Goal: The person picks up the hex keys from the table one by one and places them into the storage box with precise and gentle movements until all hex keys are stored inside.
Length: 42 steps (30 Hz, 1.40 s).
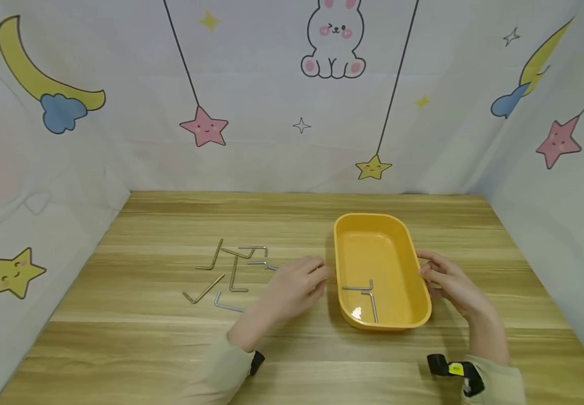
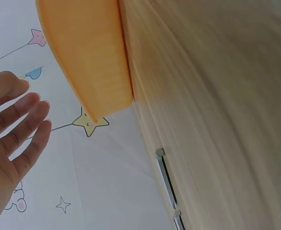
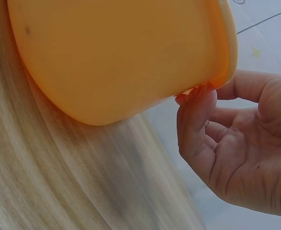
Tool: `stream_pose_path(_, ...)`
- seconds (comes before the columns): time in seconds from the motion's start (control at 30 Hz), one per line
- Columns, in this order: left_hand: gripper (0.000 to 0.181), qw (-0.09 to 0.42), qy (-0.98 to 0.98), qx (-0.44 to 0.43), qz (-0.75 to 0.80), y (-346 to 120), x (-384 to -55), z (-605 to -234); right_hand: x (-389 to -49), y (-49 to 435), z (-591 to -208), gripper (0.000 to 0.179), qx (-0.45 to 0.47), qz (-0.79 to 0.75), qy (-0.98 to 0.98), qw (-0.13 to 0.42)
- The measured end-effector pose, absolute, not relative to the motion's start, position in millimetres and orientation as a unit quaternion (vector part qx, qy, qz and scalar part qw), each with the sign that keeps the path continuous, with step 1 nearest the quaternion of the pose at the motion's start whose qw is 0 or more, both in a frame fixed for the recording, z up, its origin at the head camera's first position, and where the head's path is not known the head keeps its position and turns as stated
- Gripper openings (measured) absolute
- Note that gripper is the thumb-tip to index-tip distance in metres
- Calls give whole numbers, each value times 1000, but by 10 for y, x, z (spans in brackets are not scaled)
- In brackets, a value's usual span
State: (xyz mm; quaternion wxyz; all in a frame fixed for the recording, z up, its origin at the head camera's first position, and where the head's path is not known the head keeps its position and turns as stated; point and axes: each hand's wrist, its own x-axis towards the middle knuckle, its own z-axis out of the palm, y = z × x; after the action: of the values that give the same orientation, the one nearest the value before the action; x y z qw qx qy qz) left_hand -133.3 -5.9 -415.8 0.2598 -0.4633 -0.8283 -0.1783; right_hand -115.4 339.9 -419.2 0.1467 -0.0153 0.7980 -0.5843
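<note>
A yellow plastic tray [image 1: 377, 247] stands right of centre on the wooden table, with two silver hex keys [image 1: 373, 306] lying in its near end. At its right rim my right hand [image 1: 451, 284] grips the edge; the right wrist view shows the curled fingers [image 3: 195, 115] against the tray's wall. My left hand [image 1: 294, 287] hovers just left of the tray, its fingers loosely bent and holding nothing. In the left wrist view those fingers [image 2: 28, 120] are spread apart from the tray wall [image 2: 92, 62]. Behind the left hand, more silver hex keys [image 1: 228, 307] lie partly hidden.
Several brass-coloured hex keys [image 1: 233, 275] lie scattered on the table [image 1: 135, 337] left of the left hand, near silver ones [image 1: 254, 247]. White cloth walls [image 1: 272, 163] with printed stars and a rabbit enclose the table's back and sides. Black bands circle both wrists.
</note>
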Motion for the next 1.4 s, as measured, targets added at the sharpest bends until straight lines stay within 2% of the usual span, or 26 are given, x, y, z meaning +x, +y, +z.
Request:
stream_pose_path(0.23, 26, 238, -845, -456, -148, -212, -1332, -4199, -1151, 3398, -4191, 55, -8, -584, 798, 146)
stream_pose_path(0.9, 17, 175, -873, -445, -97, -573, -1487, -4226, -1170, 3393, -4227, 55, -13, -583, 799, 147)
stream_pose_path(1.17, 15, 165, -868, -463, -69, -597, -1622, -4235, -1157, 3396, -4232, 55, -10, -582, 800, 145)
stream_pose_path(1.4, 15, 135, -867, -477, -42, -585, -1708, -4220, -1166, 3405, -4227, 55, -8, -581, 801, 145)
